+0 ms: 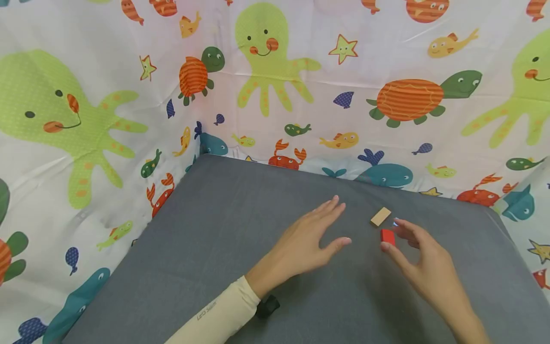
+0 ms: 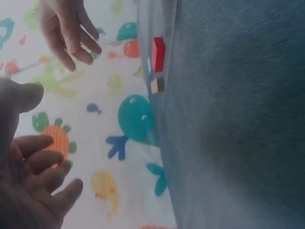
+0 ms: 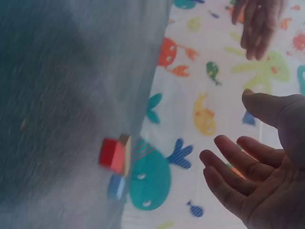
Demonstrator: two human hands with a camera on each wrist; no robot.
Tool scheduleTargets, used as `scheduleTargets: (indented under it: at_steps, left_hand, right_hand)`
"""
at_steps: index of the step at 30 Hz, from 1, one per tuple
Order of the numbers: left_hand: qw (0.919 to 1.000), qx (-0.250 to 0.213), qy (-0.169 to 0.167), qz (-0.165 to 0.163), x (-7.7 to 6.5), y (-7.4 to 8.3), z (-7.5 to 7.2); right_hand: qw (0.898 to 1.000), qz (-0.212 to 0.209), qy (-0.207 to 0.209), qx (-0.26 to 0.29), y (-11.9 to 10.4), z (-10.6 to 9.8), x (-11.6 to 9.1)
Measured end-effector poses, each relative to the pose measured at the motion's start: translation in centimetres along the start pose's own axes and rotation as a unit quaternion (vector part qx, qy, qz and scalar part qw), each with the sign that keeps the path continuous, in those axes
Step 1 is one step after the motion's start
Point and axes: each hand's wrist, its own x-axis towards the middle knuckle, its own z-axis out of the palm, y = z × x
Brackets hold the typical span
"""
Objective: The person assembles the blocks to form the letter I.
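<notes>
A red block (image 1: 387, 237) and a plain wooden block (image 1: 380, 217) lie close together on the grey cloth. Beside them is a blue block (image 3: 116, 186), mostly covered by fingertips in the head view. My right hand (image 1: 429, 260) appears over the red block's edge there, but the right wrist view shows its spread fingers apart from all three blocks and holding nothing. Left of the blocks, my left hand (image 1: 307, 236) hovers above the cloth with thumb and fingers apart. Nothing is in it.
A grey cloth (image 1: 206, 229) covers the table. White fabric (image 1: 301, 62) printed with sea animals hangs behind and at both sides. A small black object (image 1: 268, 307) shows beside the left sleeve (image 1: 223, 310).
</notes>
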Motion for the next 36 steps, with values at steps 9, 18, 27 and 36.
scheduleTargets:
  at_steps: [9,18,27,36]
  left_hand:
    - [0.9964,-0.050,-0.069,0.000,5.2,-0.3,2.3]
    - [0.9939,-0.006,-0.110,-0.005,9.3,-2.2,5.8]
    - [0.9859,0.046,-0.160,-0.015,12.5,-2.3,8.3]
    - [0.9790,0.087,-0.184,-0.016,14.9,-2.4,9.9]
  right_hand:
    - [0.998,0.027,-0.065,-0.004,4.0,1.1,1.3]
    - [0.993,0.048,-0.111,-0.008,6.6,2.4,1.8]
    - [0.993,0.036,-0.115,-0.013,7.5,2.7,2.1]
    - [0.993,0.034,-0.111,-0.027,8.0,3.4,2.3]
